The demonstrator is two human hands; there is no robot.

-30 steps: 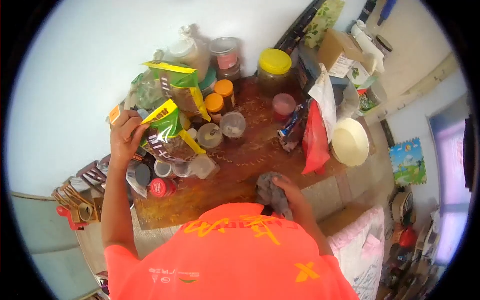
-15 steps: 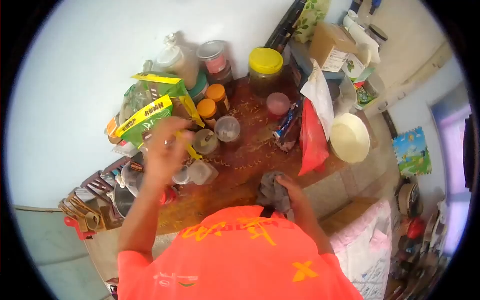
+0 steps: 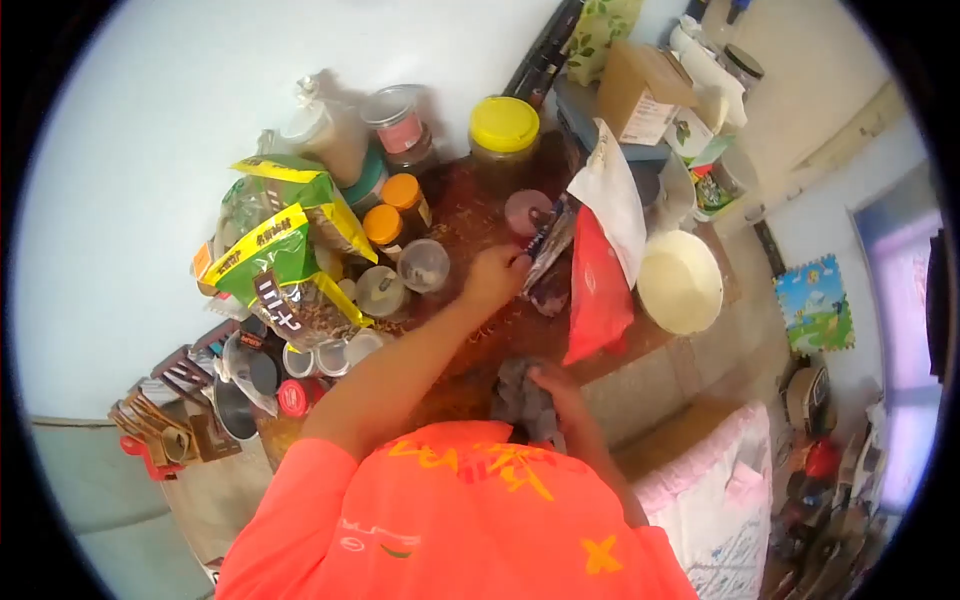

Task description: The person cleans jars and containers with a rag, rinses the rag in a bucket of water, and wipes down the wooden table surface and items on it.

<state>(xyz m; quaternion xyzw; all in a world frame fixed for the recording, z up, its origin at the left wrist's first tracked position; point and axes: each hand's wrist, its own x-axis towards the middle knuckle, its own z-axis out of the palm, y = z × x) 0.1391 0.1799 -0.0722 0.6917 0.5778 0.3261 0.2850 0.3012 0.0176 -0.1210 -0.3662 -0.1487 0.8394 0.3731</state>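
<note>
My left hand (image 3: pixel 494 279) reaches across the middle of the brown table (image 3: pixel 440 385), its fingers closed on the edge of a crumpled dark-blue and silver packet (image 3: pixel 550 260). A red bag (image 3: pixel 598 285) with a white upper part lies just right of the packet. Near the table's front edge, my right hand (image 3: pixel 560 392) is wrapped round a grey cloth (image 3: pixel 523 398). A pink-lidded jar (image 3: pixel 527 212) stands behind the packet. Two yellow-green bags (image 3: pixel 275 285) lean together at the left, beside several small jars.
A yellow-lidded jar (image 3: pixel 504 135) stands at the back, with orange-lidded jars (image 3: pixel 383 228) to its left. On the right are a cream basin (image 3: pixel 680 282) and a cardboard box (image 3: pixel 645 95). A red-lidded jar (image 3: pixel 293 398) sits at the front left.
My left hand has left the yellow-green bag, crossed to the right and taken hold of the blue and silver packet. My right hand keeps the grey cloth near the front edge.
</note>
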